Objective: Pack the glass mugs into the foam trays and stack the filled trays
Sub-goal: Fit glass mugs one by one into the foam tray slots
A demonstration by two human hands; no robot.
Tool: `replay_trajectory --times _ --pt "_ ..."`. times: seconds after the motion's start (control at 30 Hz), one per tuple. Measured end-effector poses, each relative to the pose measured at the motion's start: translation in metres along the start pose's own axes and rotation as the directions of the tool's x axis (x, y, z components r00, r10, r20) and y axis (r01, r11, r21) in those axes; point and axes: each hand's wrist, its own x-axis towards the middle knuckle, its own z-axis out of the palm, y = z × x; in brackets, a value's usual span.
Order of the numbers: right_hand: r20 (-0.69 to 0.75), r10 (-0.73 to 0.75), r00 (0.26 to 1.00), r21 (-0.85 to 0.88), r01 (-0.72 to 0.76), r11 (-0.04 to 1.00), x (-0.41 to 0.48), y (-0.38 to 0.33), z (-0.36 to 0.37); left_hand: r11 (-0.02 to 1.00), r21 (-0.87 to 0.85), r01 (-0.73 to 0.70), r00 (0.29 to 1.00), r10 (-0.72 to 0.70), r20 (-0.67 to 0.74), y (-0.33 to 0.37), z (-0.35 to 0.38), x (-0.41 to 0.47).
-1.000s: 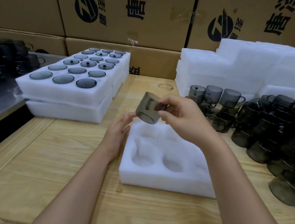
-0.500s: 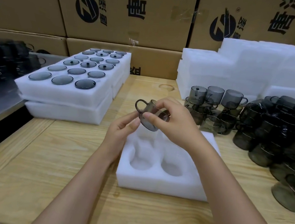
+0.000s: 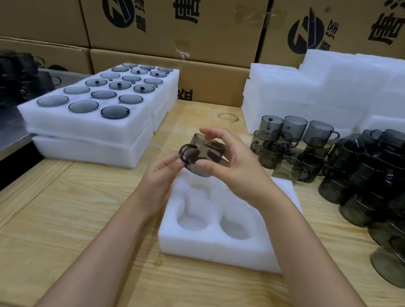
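Observation:
A smoky grey glass mug [image 3: 202, 154] hangs above the far end of a white foam tray [image 3: 213, 249] with round pockets, its handle turned to the left. My right hand [image 3: 232, 167] grips the mug's body from the right, fingers over the top and thumb below. The fingertips of my left hand [image 3: 159, 178] touch the mug's handle from the left. The two near pockets of the tray hold nothing; the far pockets are partly hidden by my hands.
Filled foam trays [image 3: 91, 125] are stacked at the left, mug bottoms showing. Loose grey mugs [image 3: 361, 171] crowd the right side of the wooden table [image 3: 62, 225]. Spare foam trays [image 3: 342, 93] pile up behind them, in front of cardboard boxes [image 3: 174, 16].
The mug has turned in my hands so its handle now points left, and it has dropped closer to the tray. My left hand has come up to its handle.

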Motion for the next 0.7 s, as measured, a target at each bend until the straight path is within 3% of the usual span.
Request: replay_trajectory --times 0.13,0.23,0.3,0.4,0.7 --pt "-0.043 0.068 0.997 -0.064 -0.070 0.995 0.002 0.004 -0.005 0.997 0.012 -0.076 0.989 0.077 -0.129 -0.002 -0.005 0.003" --pt "-0.006 0.144 0.990 0.151 -0.141 0.978 0.003 0.004 -0.007 0.982 0.130 -0.135 0.975 0.155 -0.162 -0.006 -0.005 0.005" --pt "-0.021 0.173 0.985 0.185 -0.167 0.968 0.004 0.007 -0.007 0.966 0.208 -0.154 0.973 0.186 -0.140 -0.009 -0.004 0.006" --pt "-0.021 0.144 0.989 -0.018 -0.145 0.989 0.005 0.013 -0.003 0.943 0.285 -0.172 0.971 0.211 -0.111 -0.012 -0.004 0.006" --pt "0.052 0.137 0.989 -0.286 -0.117 0.951 0.004 0.027 0.000 0.952 0.291 -0.097 0.993 0.114 -0.041 -0.013 -0.005 0.003"
